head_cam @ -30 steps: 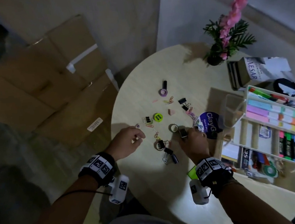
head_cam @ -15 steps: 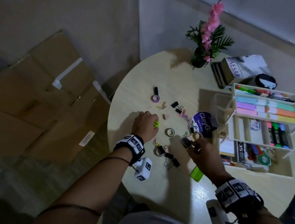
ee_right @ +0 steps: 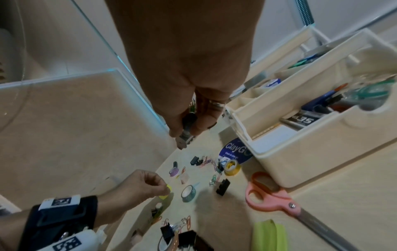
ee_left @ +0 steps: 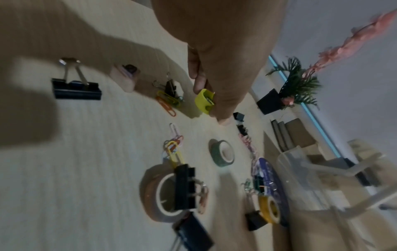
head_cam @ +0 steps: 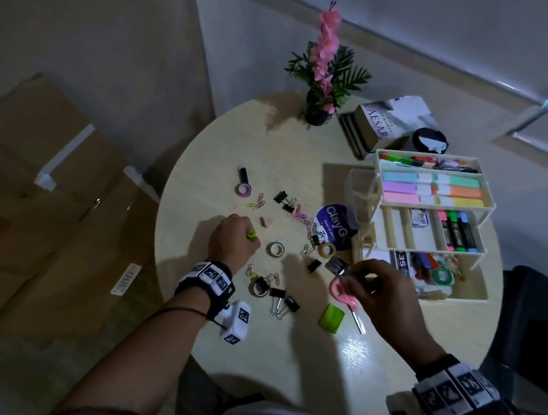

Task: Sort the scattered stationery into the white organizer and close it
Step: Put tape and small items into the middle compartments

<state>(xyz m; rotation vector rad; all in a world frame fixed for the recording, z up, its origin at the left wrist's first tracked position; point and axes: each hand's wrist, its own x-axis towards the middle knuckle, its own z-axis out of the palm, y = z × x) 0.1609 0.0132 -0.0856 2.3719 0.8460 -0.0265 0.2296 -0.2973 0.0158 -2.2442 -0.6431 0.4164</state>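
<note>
On the round table my left hand [head_cam: 250,239] pinches a small yellow-green sharpener [ee_left: 205,101] just above the tabletop. My right hand [head_cam: 351,275] is raised near the table's front and grips a black binder clip [head_cam: 335,265] by its metal handles, left of the white organizer [head_cam: 378,173]. The organizer's tiers are spread open and hold highlighters, sticky notes and pens. Between the hands lie several tape rolls [head_cam: 275,249], binder clips [head_cam: 282,297] and coloured paper clips [head_cam: 305,219]. Pink scissors [ee_right: 268,198] and a green pad [head_cam: 331,317] lie under my right hand.
A potted pink flower [head_cam: 321,74], a book [head_cam: 379,122] and a black round case [head_cam: 429,141] stand behind the organizer. A blue ClayGo disc [head_cam: 335,225] and a clear box [head_cam: 362,193] are at its left. Cardboard boxes [head_cam: 41,208] lie on the floor to the left.
My left hand moved right from the table's edge and picked up the yellow-green sharpener. My right hand lifted the binder clip off the table and drew back toward me.
</note>
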